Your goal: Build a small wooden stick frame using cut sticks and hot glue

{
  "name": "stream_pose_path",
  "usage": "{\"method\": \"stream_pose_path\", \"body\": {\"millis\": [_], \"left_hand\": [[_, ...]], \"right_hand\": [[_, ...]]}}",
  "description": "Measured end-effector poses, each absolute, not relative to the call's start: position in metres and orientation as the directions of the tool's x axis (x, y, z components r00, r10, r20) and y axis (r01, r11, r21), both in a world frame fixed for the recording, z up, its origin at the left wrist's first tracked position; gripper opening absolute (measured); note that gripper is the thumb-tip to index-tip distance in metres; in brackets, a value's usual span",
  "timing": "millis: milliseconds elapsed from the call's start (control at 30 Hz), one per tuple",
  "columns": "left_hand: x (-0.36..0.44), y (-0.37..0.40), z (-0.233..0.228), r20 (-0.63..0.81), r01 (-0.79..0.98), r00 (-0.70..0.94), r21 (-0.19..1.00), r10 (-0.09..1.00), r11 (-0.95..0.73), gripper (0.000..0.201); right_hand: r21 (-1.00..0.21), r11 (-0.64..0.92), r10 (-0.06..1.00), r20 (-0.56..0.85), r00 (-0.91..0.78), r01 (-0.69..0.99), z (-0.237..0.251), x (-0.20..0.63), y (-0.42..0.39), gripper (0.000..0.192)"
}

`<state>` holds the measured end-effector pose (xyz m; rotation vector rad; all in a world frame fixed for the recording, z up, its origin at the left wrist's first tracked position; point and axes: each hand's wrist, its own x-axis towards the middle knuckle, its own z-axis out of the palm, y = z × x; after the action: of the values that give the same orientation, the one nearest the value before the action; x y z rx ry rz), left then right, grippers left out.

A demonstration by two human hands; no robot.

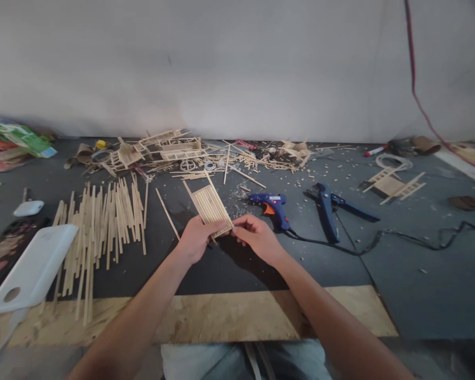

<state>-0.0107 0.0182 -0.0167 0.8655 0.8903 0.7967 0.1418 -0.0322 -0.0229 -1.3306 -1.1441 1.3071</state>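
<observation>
A small panel of glued wooden sticks is held up just above the dark work surface. My left hand grips its lower left corner. My right hand pinches the lower right edge, thumb and fingers closed on it. A blue hot glue gun lies just right of my right hand, its black cord trailing off to the right. Blue cutting pliers lie beyond the glue gun.
A loose pile of wooden sticks lies at left, beside a white phone-like slab. Stick models and scraps crowd the back along the wall. A small stick ladder piece sits at right. A chipboard strip edges the front.
</observation>
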Motion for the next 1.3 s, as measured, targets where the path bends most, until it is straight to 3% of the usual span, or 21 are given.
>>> {"method": "stream_pose_path", "body": {"millis": [1300], "left_hand": [[-0.0127,0.0190,-0.0175,-0.324,-0.163,0.433,0.890,0.841,0.427,0.021]], "right_hand": [[-0.987,-0.145,0.989,-0.147,-0.019,0.072,-0.0217,0.1423,-0.0326,0.017]]}}
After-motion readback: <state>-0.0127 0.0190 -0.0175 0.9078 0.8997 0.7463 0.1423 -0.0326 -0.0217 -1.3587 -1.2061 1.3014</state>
